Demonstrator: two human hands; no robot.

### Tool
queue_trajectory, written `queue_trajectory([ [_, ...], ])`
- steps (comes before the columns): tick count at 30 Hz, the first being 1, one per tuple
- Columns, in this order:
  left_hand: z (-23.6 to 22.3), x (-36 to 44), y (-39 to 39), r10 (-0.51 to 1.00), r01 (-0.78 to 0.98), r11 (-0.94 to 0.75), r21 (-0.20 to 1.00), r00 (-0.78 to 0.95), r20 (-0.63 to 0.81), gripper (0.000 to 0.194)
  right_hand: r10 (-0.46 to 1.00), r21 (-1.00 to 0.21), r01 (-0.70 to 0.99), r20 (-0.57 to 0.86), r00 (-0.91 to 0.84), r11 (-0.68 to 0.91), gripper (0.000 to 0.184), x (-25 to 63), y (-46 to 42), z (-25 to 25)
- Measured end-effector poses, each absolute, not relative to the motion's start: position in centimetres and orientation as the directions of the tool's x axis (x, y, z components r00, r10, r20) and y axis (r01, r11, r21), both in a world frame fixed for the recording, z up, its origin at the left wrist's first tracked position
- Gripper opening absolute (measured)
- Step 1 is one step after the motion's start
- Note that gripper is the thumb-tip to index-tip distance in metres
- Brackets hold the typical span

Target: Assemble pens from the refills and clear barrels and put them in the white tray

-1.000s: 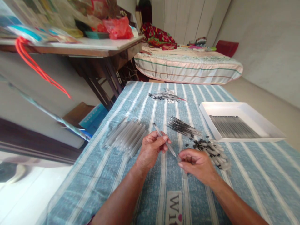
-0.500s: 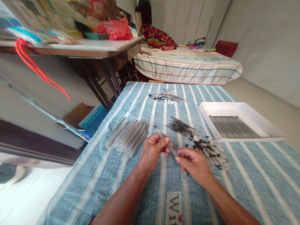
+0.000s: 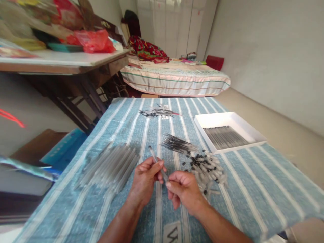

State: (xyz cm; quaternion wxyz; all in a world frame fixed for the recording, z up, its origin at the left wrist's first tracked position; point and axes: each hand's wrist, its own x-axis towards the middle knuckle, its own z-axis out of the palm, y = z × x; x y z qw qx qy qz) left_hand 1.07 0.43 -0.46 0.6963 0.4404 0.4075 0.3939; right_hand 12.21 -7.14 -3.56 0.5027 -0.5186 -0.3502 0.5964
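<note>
Between my two hands a slim translucent pen is held at a slant, its dark-tipped end pointing up and away. My left hand is closed round the middle of the barrel, thumb on top. At the near end, my right hand pinches the pen with thumb and forefinger; whether a cap is in that pinch is hidden. Left of my hands lies a pile of clear pen barrels. Thin dark pen refills lie beyond the right hand, and a heap of clear and black pen caps beside it.
A white box at the right holds a row of pens. Farther back lies a loose bunch of dark thin pieces on the striped cloth. A side table and a bed stand beyond.
The view has swung to the right, so everything sits farther left in the picture. Both hands keep the same hold on the pen.
</note>
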Motion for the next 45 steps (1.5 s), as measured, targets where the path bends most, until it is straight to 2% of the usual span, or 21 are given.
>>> queue_trajectory([
  [3, -0.4, 1.3, 0.4, 0.893, -0.167, 0.325, 0.931, 0.377, -0.245, 0.018, 0.959, -0.936, -0.209, -0.283, -0.034, -0.283, 0.033, 13.0, -6.5, -3.1],
  [8, -0.3, 1.9, 0.0, 0.882, -0.165, 0.331, 0.929, 0.403, -0.243, 0.018, 0.997, -0.993, 0.089, -0.076, -0.024, -0.073, 0.031, 15.0, -5.8, -1.3],
  [12, -0.1, 2.0, -0.2, 0.886, -0.125, 0.292, 0.948, 0.408, -0.219, 0.022, 1.0, -0.976, 0.219, 0.003, 0.012, 0.0, 0.021, 15.6, -5.6, -0.8],
  [15, 0.1, 1.6, 0.4, 0.917, -0.016, 0.187, 0.982, 0.362, -0.168, 0.027, 0.994, -0.948, 0.315, 0.066, 0.086, 0.035, 0.019, 17.5, -5.7, -0.5],
  [17, 0.0, 0.7, 1.4, 0.959, 0.161, 0.084, 0.983, 0.256, -0.124, 0.03, 0.982, -0.919, 0.393, 0.11, 0.151, 0.043, 0.021, 20.2, -5.6, -0.1],
  [20, -0.2, -1.0, 3.4, 0.995, 0.515, -0.059, 0.855, 0.095, 0.011, 0.026, 0.935, -0.782, 0.619, 0.159, 0.316, -0.077, 0.028, 25.5, -5.5, 0.6],
  [22, -0.1, -2.1, 4.4, 0.991, 0.694, -0.133, 0.708, 0.099, 0.089, 0.026, 0.89, -0.541, 0.788, 0.146, 0.432, -0.293, 0.032, 28.8, -5.2, 1.1],
  [26, 0.3, -3.2, 5.0, 0.985, 0.904, -0.17, 0.392, 0.139, 0.106, 0.036, 0.832, -0.388, 0.8, 0.13, 0.539, -0.458, 0.034, 32.8, -4.1, 1.2],
  [28, 0.5, -3.3, 4.8, 0.98, 0.941, -0.192, 0.278, 0.167, 0.111, 0.037, 0.818, -0.336, 0.792, 0.094, 0.567, -0.51, 0.032, 33.5, -3.4, 0.8],
  [31, 0.7, -3.2, 4.5, 0.972, 0.958, -0.221, 0.182, 0.2, 0.124, 0.036, 0.816, -0.273, 0.79, 0.031, 0.577, -0.549, 0.029, 33.9, -2.6, 0.1],
  [35, 1.0, -3.1, 4.3, 0.979, 0.975, -0.204, 0.086, 0.202, 0.025, 0.034, 0.823, -0.207, 0.801, -0.04, 0.567, -0.562, 0.027, 34.2, -2.2, -0.7],
  [39, 0.9, -3.0, 4.5, 0.978, 0.98, -0.199, 0.018, 0.199, -0.055, 0.032, 0.815, -0.158, 0.799, -0.079, 0.575, -0.579, 0.026, 34.5, -2.1, -1.0],
  [45, 0.7, -3.0, 4.3, 0.984, 0.986, -0.162, -0.032, 0.159, -0.074, 0.029, 0.82, -0.11, 0.813, -0.103, 0.563, -0.572, 0.027, 34.5, -2.4, -0.8],
])
